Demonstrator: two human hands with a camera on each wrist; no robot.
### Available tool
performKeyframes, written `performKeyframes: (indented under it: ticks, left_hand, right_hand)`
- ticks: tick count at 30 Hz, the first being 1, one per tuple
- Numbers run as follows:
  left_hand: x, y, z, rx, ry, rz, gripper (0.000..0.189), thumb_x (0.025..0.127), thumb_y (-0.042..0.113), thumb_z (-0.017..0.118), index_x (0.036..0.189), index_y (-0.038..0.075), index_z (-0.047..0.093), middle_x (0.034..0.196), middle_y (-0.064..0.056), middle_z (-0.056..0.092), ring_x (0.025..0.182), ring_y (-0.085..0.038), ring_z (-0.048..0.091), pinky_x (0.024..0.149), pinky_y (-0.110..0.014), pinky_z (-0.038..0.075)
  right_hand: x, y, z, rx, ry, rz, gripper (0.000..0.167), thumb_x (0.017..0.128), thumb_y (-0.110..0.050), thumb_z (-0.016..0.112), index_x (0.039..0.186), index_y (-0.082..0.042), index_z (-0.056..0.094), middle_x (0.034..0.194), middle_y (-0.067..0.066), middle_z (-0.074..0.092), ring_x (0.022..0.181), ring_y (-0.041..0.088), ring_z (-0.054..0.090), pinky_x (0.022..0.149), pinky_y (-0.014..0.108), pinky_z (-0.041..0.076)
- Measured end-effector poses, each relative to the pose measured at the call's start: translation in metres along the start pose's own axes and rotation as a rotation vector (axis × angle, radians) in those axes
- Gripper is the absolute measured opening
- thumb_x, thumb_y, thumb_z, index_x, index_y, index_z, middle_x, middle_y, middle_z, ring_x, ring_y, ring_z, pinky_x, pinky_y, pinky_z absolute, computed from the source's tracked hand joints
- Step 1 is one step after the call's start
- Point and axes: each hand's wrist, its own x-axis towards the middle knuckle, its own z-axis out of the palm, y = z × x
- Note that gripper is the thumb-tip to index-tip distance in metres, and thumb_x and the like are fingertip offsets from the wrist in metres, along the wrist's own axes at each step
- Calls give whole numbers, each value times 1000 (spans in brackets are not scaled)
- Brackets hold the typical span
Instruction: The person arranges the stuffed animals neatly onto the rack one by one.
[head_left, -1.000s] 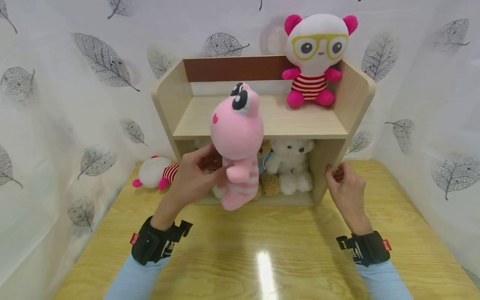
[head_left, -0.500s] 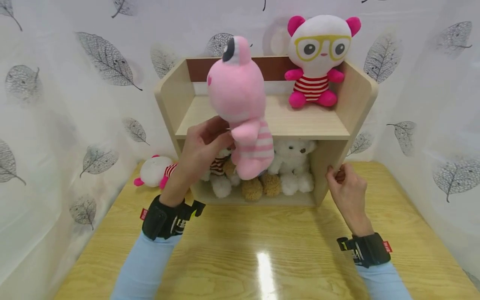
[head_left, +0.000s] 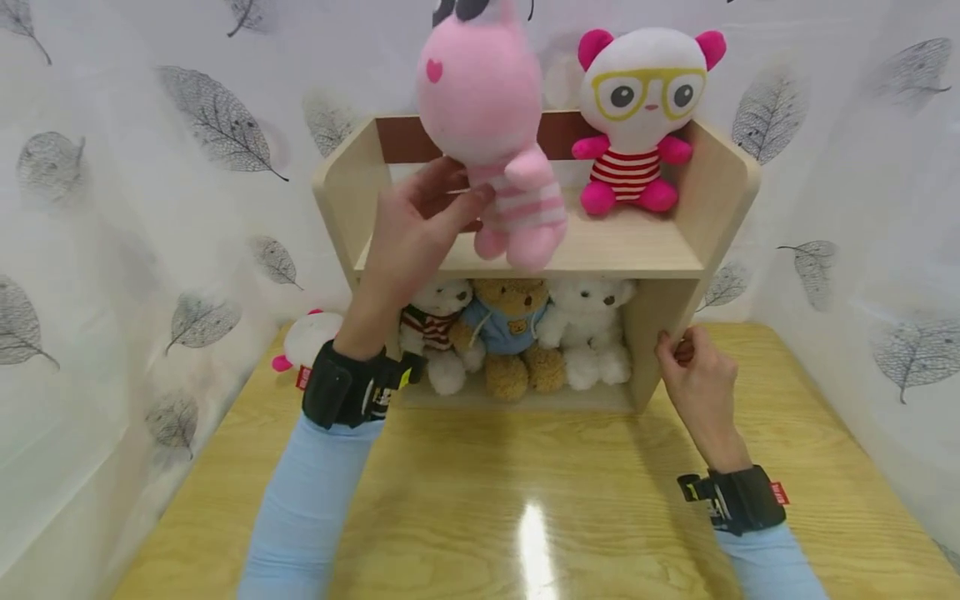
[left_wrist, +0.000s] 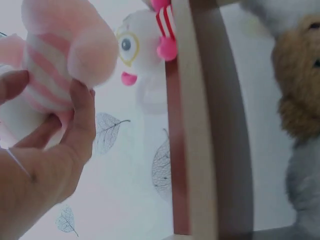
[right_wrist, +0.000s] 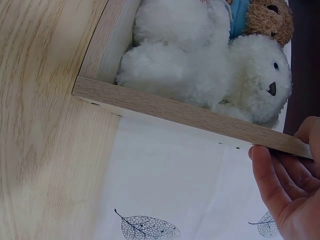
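My left hand (head_left: 416, 221) grips a pink plush toy (head_left: 483, 96) by its striped body, thumb on one side and fingers on the other. The toy has big eyes on top of its head and a small heart on its face; its head top leaves the head view. It hangs in front of the upper tier of a small wooden shelf (head_left: 622, 246). In the left wrist view the fingers (left_wrist: 82, 117) press into its pink-and-white stripes. My right hand (head_left: 701, 379) pinches the shelf's right side panel (right_wrist: 185, 114) between thumb and fingers.
A white-and-pink panda plush (head_left: 630, 117) with yellow glasses sits on the upper tier's right. Below sit a white bear (head_left: 588, 333), a brown bear (head_left: 510, 321) in blue and a scarfed white bear (head_left: 442, 333). Another panda plush (head_left: 307, 337) lies left on the wooden table (head_left: 465, 500).
My left hand has raised the pink plush toy from before the lower tier up to the upper tier, turning it on the way. The right hand has stayed at the side panel.
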Motion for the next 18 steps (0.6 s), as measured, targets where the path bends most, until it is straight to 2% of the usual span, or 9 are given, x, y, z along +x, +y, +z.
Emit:
performKeyframes:
  ticks: [4, 6, 16, 18]
  left_hand:
    - [18, 5, 2, 98, 73, 10, 39, 94, 17, 73, 131, 9, 68, 121, -11, 72, 109, -19, 72, 84, -32, 61]
    - [24, 4, 2, 150, 96, -6, 39, 93, 20, 75, 130, 11, 69, 120, -10, 72, 107, -18, 72, 83, -30, 61]
    - [47, -10, -3, 330, 96, -110, 36, 94, 26, 72, 128, 14, 70, 117, -8, 73, 103, -15, 72, 83, -27, 59]
    - [51, -12, -4, 354, 95, -123, 33, 95, 26, 70, 126, 16, 72, 114, -6, 74, 100, -13, 71, 79, -24, 56]
  right_hand:
    - [1, 2, 0, -5, 3, 0, 14, 89, -2, 69, 85, 9, 60, 67, 22, 67, 53, 33, 64, 54, 7, 36]
    - [1, 2, 0, -4, 3, 0, 14, 89, -2, 68, 85, 9, 60, 66, 22, 67, 53, 33, 64, 54, 7, 37]
    - [-1, 4, 1, 14, 23, -10, 13, 88, -1, 71, 84, 7, 62, 65, 22, 68, 51, 33, 65, 57, 2, 33]
    - [-1, 5, 2, 13, 29, -16, 13, 88, -1, 71, 84, 7, 62, 65, 22, 68, 51, 33, 65, 56, 2, 33]
